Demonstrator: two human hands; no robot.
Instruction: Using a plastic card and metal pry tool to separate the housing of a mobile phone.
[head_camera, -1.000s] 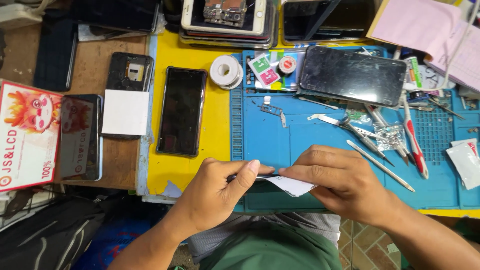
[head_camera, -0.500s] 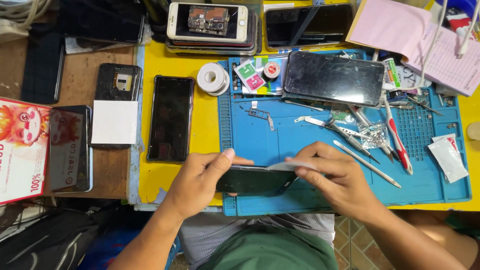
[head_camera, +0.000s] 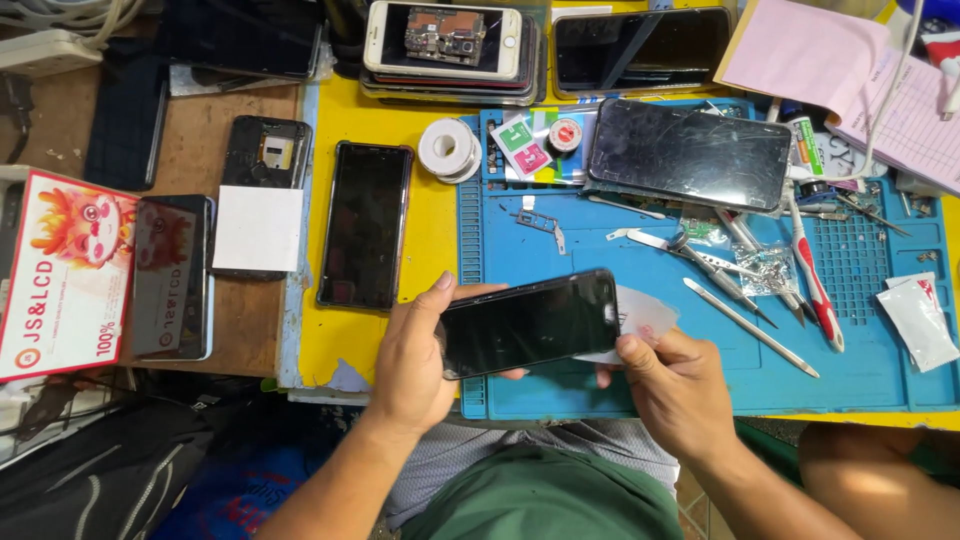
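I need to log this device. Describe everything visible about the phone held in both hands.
The black smartphone is a slim slab with a glossy dark screen, switched off and facing up. It is held sideways, slightly tilted, above the blue work mat. The left hand grips its left end; the right hand pinches its right end, where a translucent film sticks out.

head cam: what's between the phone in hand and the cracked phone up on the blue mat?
Head view: between the held phone and the cracked phone lie bare blue mat and a small metal bracket.

Black phone (head_camera: 527, 322) over a blue work mat (head_camera: 620, 240), yellow table (head_camera: 440, 215).
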